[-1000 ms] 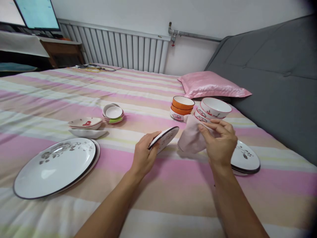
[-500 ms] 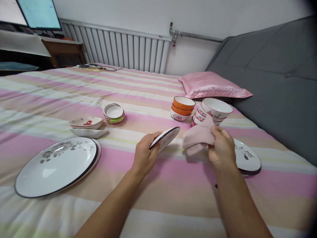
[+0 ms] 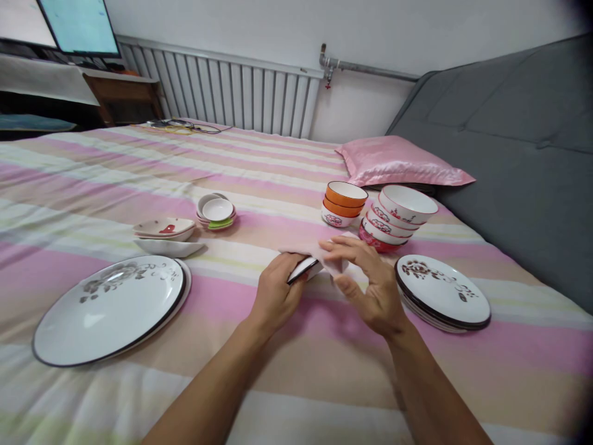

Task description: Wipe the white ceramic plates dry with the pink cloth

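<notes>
My left hand (image 3: 276, 293) grips a small black-rimmed white plate (image 3: 303, 270) by its near edge and holds it tilted above the striped bedspread. My right hand (image 3: 368, 283) presses a pale pink cloth (image 3: 319, 254) down over the plate, fingers curled around the cloth. Most of the plate is hidden under cloth and hand. Just behind my hands stand a stack of red-patterned white bowls (image 3: 393, 217) and a stack of orange bowls (image 3: 343, 203). A stack of flower-patterned plates (image 3: 442, 292) lies right of my right hand.
Two large oval plates (image 3: 111, 307) lie at the left. Behind them sit shallow dishes (image 3: 163, 236) and small saucers (image 3: 215, 211). A pink pillow (image 3: 401, 162) rests against the grey headboard (image 3: 509, 142). A radiator (image 3: 222, 93) runs along the far wall, with cables (image 3: 185, 127) on the bed's far edge.
My right hand has brought the pink cloth leftward from near the bowls onto the small plate. The plate has lowered slightly in my left hand and is now mostly covered.
</notes>
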Action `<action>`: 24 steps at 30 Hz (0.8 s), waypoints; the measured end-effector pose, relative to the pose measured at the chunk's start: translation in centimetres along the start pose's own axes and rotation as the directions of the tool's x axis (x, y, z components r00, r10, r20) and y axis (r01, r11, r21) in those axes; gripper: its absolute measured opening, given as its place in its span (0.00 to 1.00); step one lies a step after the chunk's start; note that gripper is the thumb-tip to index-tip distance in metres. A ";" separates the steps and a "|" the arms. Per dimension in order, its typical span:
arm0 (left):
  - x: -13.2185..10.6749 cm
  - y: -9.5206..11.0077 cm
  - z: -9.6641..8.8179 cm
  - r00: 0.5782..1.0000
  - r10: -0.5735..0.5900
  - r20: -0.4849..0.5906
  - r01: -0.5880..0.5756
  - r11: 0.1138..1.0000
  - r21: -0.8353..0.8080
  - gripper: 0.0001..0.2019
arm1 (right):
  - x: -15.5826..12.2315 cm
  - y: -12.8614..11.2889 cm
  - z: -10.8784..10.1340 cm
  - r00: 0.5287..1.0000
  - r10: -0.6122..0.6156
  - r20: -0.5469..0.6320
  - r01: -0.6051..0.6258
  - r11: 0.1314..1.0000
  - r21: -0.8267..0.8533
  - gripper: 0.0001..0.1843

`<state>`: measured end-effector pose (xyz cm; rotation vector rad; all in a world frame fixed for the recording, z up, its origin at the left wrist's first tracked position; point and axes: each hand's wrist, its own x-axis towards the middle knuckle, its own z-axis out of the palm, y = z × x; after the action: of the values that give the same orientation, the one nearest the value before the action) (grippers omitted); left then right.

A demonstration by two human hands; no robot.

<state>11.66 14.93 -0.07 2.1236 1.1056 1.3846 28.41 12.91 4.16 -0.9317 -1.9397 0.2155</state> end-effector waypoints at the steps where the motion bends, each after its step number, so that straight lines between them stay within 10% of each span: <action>1: 0.0 0.0 0.0 1.000 0.001 -0.001 -0.001 1.000 -0.001 0.12 | 0.0 0.1 0.0 0.999 0.050 -0.007 -0.049 0.998 0.033 0.13; 12: 0.0 0.1 0.0 0.996 0.080 0.045 -0.081 0.997 0.014 0.12 | 0.1 1.0 0.4 0.989 -0.103 0.102 0.124 0.966 -0.225 0.25; 24: -0.2 -0.4 0.0 0.991 0.066 0.114 -0.065 0.998 -0.012 0.21 | 0.1 3.1 0.4 0.991 -0.085 0.103 0.093 0.992 -0.079 0.20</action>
<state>11.42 15.04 -0.49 2.2213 0.9927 1.2751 29.68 15.22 2.40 -0.9005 -2.0910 0.1316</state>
